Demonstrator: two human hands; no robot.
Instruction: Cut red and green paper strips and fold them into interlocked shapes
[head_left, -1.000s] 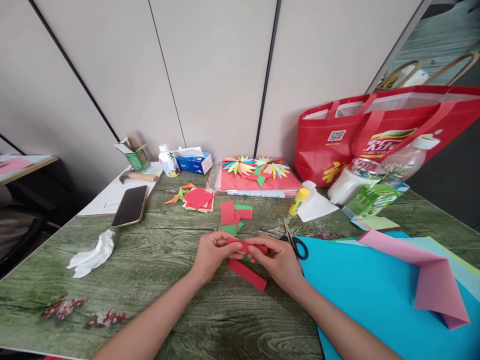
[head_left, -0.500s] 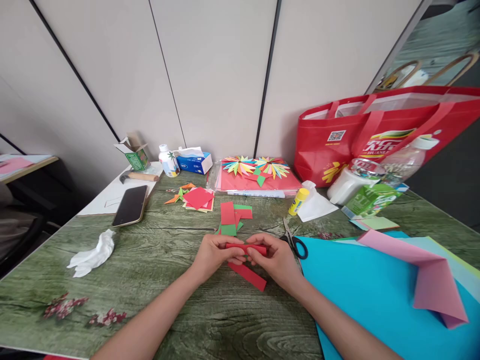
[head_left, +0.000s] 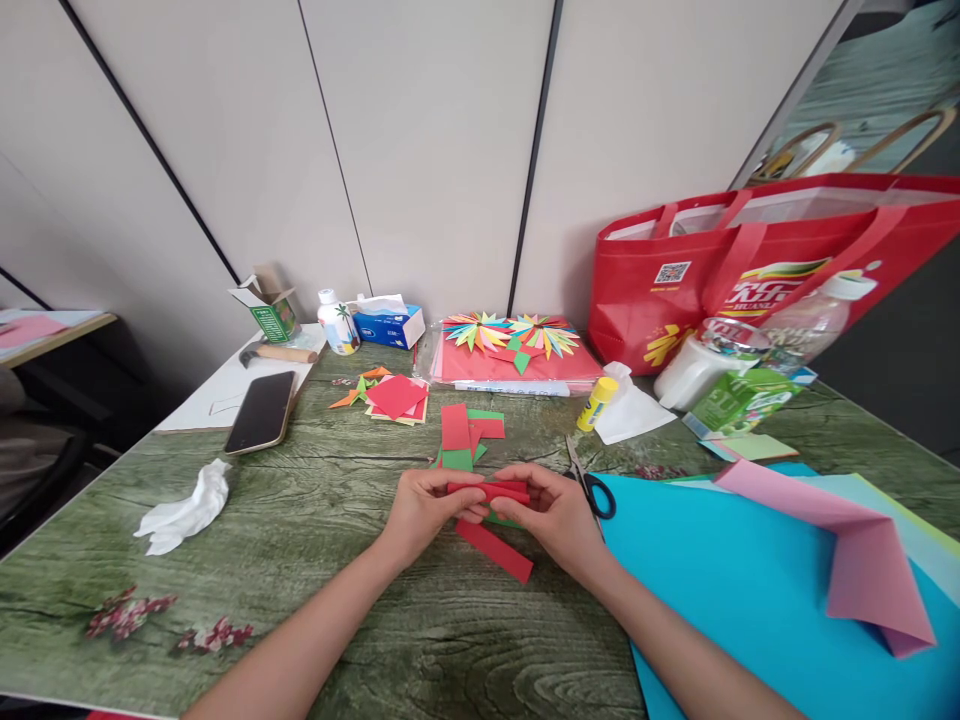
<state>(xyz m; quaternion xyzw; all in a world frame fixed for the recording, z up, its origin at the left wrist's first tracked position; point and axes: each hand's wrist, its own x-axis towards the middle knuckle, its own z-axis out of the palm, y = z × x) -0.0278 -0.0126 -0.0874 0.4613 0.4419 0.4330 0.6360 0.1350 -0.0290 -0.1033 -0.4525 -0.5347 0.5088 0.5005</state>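
My left hand (head_left: 426, 510) and my right hand (head_left: 551, 515) meet over the middle of the green table (head_left: 315, 590). Both pinch a narrow folded red paper strip (head_left: 491, 490), one hand at each end, fingers closed on it. A second red strip (head_left: 495, 550) lies flat on the table just under my hands, with a bit of green paper beside it. Cut red and green paper pieces (head_left: 465, 435) lie just beyond my hands.
Scissors (head_left: 589, 480) lie right of my hands beside large blue (head_left: 720, 590) and pink (head_left: 862, 550) sheets. A glue stick (head_left: 598, 402), paper stars (head_left: 510, 335), a red bag (head_left: 750, 260), a phone (head_left: 261, 410), a crumpled tissue (head_left: 184, 505) and a tissue box (head_left: 388, 322) stand around.
The red strip between my fingers has been folded flatter and my hands have drawn slightly closer together. Nothing else on the table moved.
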